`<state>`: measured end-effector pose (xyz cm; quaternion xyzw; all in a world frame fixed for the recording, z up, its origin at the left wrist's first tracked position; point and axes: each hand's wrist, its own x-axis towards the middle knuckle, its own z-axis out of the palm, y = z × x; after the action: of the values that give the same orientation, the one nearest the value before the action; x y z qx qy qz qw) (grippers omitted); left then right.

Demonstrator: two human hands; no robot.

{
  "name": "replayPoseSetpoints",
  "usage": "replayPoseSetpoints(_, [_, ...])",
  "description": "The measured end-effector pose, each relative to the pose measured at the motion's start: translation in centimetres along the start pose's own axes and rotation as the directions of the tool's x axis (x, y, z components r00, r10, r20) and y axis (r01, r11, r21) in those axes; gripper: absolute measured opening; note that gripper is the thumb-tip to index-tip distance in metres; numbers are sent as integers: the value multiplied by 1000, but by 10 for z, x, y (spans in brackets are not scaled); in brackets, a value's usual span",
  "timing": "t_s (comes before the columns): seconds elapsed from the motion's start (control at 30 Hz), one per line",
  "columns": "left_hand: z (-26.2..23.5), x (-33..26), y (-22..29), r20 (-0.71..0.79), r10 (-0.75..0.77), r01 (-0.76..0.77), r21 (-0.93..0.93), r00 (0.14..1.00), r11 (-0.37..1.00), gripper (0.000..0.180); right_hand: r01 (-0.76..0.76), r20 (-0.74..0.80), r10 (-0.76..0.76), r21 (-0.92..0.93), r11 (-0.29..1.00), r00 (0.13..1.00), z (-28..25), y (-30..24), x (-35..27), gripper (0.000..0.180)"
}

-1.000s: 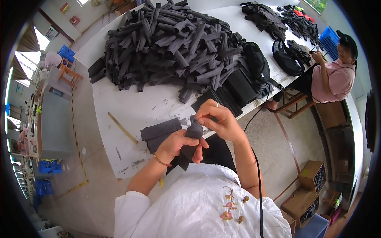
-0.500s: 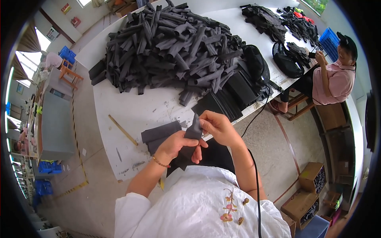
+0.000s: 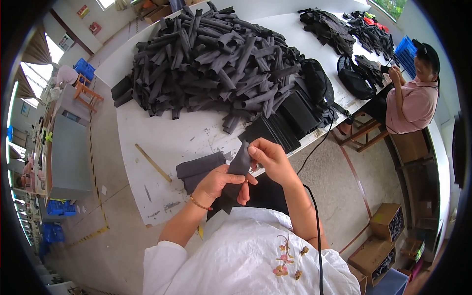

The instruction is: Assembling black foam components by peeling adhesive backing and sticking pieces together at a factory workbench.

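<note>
Between my two hands is a dark grey fabric piece (image 3: pixel 239 161), held upright above my lap at the table's near edge. My left hand (image 3: pixel 221 181) grips its lower part with the thumb laid across it. At its upper right edge, the fingertips of my right hand (image 3: pixel 269 156) pinch the cloth. Just left of the held piece, several flat grey fabric pieces (image 3: pixel 199 166) lie stacked on the table, partly behind my left hand. A large heap of rolled dark grey fabric pieces (image 3: pixel 211 64) covers the far part of the table.
A wooden stick (image 3: pixel 153 162) lies on the white table (image 3: pixel 132 132). Neat dark stacks (image 3: pixel 273 132) and a black mesh bag (image 3: pixel 317 81) stand to the right. A black cable (image 3: pixel 317 216) runs past my right arm. A seated co-worker (image 3: pixel 413 98) is at far right, near open cartons (image 3: pixel 373 255).
My hands keep their hold on the fabric piece and have barely shifted. The co-worker at the right has moved slightly, head and hands a little changed in position.
</note>
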<state>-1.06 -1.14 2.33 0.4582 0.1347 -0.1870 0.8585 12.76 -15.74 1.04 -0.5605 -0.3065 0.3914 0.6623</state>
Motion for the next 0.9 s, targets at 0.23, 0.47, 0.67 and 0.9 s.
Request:
replayPoseSetpoints(0.23, [-2,-2,-2,-24,47,-48,-70,999,996,30,46,-82,-36,116,992,996,4,10,-4,19])
replayPoseSetpoints(0.47, [-4,1,-7,-27,20,-22,-71,999,997,30,75,-145,-60,100,992,988,-2,-9,0,22])
replayPoseSetpoints(0.67, [-2,-1,-3,-59,37,-41,-69,998,997,30,-10,-64,11,11,1000,998,-3,2,4,23])
replayPoseSetpoints(0.9, [-6,-1,-4,-14,40,-40,-41,999,998,34,145,-221,-101,195,970,970,-4,-1,-1,23])
